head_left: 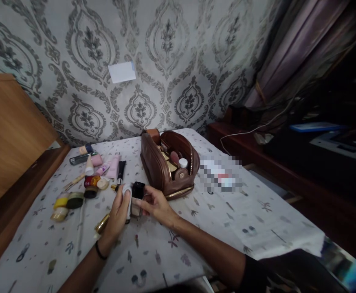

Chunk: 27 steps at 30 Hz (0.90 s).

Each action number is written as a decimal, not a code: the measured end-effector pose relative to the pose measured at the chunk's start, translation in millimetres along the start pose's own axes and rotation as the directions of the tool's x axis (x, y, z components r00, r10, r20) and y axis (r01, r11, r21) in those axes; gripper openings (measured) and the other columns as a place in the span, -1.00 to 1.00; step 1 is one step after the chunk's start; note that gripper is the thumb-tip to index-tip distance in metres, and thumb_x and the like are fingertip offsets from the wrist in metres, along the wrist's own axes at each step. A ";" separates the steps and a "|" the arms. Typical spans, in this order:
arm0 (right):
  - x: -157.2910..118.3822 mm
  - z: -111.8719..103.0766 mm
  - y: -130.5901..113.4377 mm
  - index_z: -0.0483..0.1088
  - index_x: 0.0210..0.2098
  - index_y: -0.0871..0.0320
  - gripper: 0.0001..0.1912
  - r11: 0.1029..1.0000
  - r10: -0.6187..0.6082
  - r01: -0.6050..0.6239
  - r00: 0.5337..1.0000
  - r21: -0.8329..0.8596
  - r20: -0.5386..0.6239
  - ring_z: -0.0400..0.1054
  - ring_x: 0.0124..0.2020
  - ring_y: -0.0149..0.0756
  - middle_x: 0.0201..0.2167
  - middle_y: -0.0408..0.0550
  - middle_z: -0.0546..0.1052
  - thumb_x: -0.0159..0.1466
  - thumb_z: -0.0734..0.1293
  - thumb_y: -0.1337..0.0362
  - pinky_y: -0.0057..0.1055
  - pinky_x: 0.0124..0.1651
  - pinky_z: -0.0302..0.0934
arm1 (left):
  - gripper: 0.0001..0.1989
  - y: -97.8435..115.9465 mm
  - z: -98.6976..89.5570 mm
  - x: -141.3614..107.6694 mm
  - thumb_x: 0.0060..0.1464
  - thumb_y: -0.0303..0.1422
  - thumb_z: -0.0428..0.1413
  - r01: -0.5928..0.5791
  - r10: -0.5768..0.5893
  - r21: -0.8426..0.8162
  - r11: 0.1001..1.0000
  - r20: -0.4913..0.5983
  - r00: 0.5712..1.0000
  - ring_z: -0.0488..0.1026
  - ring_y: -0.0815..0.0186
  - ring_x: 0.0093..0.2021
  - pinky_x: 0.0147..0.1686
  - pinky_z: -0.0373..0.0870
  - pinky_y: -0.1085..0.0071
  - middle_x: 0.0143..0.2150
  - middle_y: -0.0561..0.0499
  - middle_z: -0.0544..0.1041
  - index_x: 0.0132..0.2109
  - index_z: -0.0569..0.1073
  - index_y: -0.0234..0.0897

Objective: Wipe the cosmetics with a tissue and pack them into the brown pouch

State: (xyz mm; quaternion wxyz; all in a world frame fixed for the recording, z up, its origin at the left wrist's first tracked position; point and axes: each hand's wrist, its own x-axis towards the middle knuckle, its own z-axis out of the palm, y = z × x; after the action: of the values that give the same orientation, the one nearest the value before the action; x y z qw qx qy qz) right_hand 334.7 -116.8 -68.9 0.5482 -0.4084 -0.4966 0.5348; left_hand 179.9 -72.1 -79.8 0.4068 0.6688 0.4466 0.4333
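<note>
Just in front of the brown bag, my right hand (159,206) grips a squarish cosmetic bottle (136,208) with a black cap and a beige lower part. The bottle stands nearly upright between my hands. My left hand (119,208) is closed around a folded white cloth or wipe (128,197), pressed close against the bottle's left side. The brown makeup bag (153,165) lies unzipped behind my right hand, with a white-capped item (183,163) and other cosmetics inside. A gold tube (102,223) rests beside my left wrist.
Several cosmetics lie to the left: a pink tube (113,166), a black tube (121,171), a yellow-lidded jar (61,200), a dark green jar (75,200) and a brush (74,182). A blurred-out packet (222,174) is right of the bag. A wooden panel (13,134) borders the left side.
</note>
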 end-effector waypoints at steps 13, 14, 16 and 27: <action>-0.3 0.0 -11.0 0.38 -0.17 0.17 -0.47 0.993 -0.105 0.109 0.991 0.040 -0.089 0.22 -0.43 -0.42 -0.35 -0.15 0.41 0.10 0.48 -0.10 -0.51 -0.46 0.13 | -0.66 31.9 -9.9 -4.5 0.29 -0.15 -0.04 -0.153 0.137 0.097 0.983 0.158 0.978 0.46 0.24 -0.16 -0.14 0.40 0.38 -0.20 -0.03 0.52 0.02 0.42 -0.27; -1.1 -0.3 -13.0 0.37 -0.20 0.16 -0.49 0.994 -0.103 0.106 0.989 0.029 -0.106 0.19 -0.47 -0.45 -0.40 -0.19 0.38 0.09 0.49 -0.09 -0.52 -0.49 0.10 | -0.67 32.5 -10.8 -5.2 0.28 -0.14 -0.04 -0.154 0.135 0.105 0.982 0.165 0.977 0.45 0.26 -0.23 -0.21 0.39 0.39 -0.27 0.00 0.50 -0.03 0.43 -0.27; -3.4 -1.1 -17.2 0.34 -0.29 0.15 -0.54 0.992 -0.129 0.126 0.982 -0.027 -0.139 0.13 -0.52 -0.48 -0.49 -0.25 0.31 0.11 0.49 -0.07 -0.52 -0.51 0.07 | -0.70 33.1 -12.1 -6.3 0.28 -0.13 -0.04 -0.158 0.134 0.113 0.981 0.193 0.972 0.41 0.30 -0.33 -0.30 0.37 0.43 -0.35 0.04 0.46 -0.14 0.44 -0.26; -6.4 -3.5 -29.0 0.27 -0.21 0.10 -0.51 0.985 -0.168 0.172 0.976 0.022 -0.137 0.22 -0.59 -0.47 -0.50 -0.26 0.34 0.15 0.44 -0.12 -0.50 -0.55 0.20 | -0.37 26.5 -1.2 -0.7 0.00 0.08 0.21 0.324 -0.198 -0.342 0.882 0.355 0.914 0.47 0.35 -0.54 -0.55 0.43 0.43 -0.32 0.01 0.58 0.05 0.39 -0.28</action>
State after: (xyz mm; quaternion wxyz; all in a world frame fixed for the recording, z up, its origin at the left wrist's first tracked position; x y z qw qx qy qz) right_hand 343.8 -125.7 -41.8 0.6309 -0.3904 -0.4825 0.4655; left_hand 185.1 -79.8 -55.0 0.6529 0.5656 0.3678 0.3443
